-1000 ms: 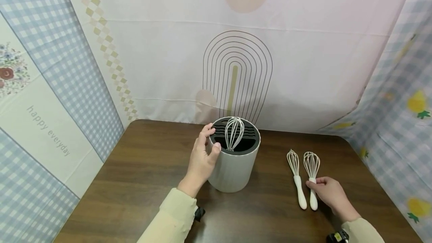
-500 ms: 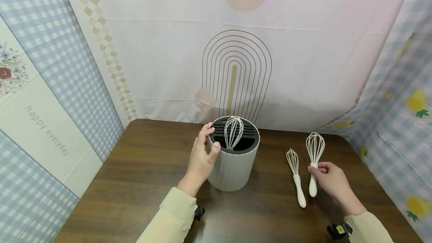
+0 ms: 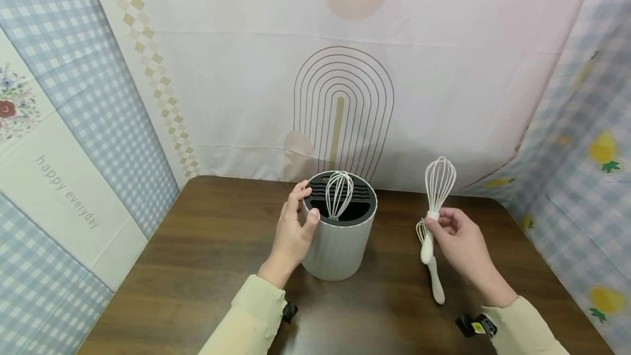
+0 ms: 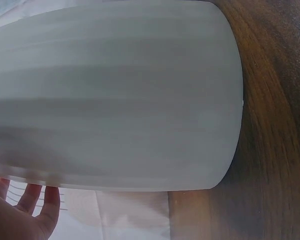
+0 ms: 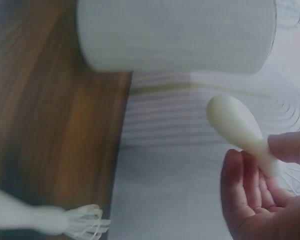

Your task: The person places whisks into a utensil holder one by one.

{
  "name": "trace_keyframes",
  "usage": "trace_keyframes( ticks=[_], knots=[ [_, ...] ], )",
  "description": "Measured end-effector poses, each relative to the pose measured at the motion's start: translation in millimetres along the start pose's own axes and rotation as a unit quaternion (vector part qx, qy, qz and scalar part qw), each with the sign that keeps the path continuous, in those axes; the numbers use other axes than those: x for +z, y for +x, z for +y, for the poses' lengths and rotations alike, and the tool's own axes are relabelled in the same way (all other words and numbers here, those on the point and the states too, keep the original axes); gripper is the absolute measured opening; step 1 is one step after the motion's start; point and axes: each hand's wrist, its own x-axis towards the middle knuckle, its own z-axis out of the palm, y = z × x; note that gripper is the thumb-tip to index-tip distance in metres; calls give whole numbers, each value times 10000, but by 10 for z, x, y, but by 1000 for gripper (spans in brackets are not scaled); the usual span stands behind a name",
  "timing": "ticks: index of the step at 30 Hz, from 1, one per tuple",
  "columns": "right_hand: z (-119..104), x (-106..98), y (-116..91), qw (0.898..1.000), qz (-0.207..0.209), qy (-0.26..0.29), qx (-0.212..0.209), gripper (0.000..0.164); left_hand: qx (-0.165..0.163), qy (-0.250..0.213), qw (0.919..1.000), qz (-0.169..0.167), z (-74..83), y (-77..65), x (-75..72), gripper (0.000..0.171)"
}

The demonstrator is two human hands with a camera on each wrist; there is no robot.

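A light grey ribbed utensil holder (image 3: 337,251) with a black slotted top stands upright on the table. One whisk (image 3: 339,196) stands in its large front opening, wire end up. My left hand (image 3: 292,234) holds the holder's left side near the rim, fingers at the back and thumb in front. Up off the table, my right hand (image 3: 463,242) pinches a second white whisk (image 3: 440,185) near the top of its handle, wires upward. That handle partly covers a third whisk (image 3: 436,284) lying on the table. In the right wrist view the held whisk's handle end (image 5: 232,117) points toward the holder.
The dark wooden table (image 3: 222,223) ends at a white patterned cloth (image 3: 236,86) behind. Blue checked cloth (image 3: 84,64) hangs at the left, and another cloth with pineapple prints (image 3: 603,149) hangs at the right.
The right hand has lifted the second whisk off the table and carried it up and then left, over the lying whisk. My left hand stays on the holder.
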Motion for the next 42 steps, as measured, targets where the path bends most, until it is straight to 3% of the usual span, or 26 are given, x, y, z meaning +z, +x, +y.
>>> trace_keyframes(
  ticks=[8, 14, 19, 24, 34, 42],
  knots=[
    [-382, 167, 33, 9903, 137, 1209, -677, 37, -78, 44, 10000, 34, -38, -9, -15, 50],
    [-669, 257, 57, 9623, 469, 2461, -1061, 35, -11, 15, 10000, 59, -38, -5, -10, 51],
    [-842, 363, 117, 9424, 593, 2857, -1634, 40, -55, 3, 10000, 16, -35, -13, 2, 52],
    [-937, 504, 182, 9385, 495, 2859, -1872, 40, -24, 15, 10000, 17, -33, -18, 9, 52],
    [-1285, 722, 68, 9601, 94, 1855, -2093, 44, 88, -33, 9999, 63, -18, -8, 10, 52],
    [-1379, 801, 43, 9569, -210, 1143, -2662, 41, 97, -46, 9999, 94, -16, 2, 16, 52]
  ],
)
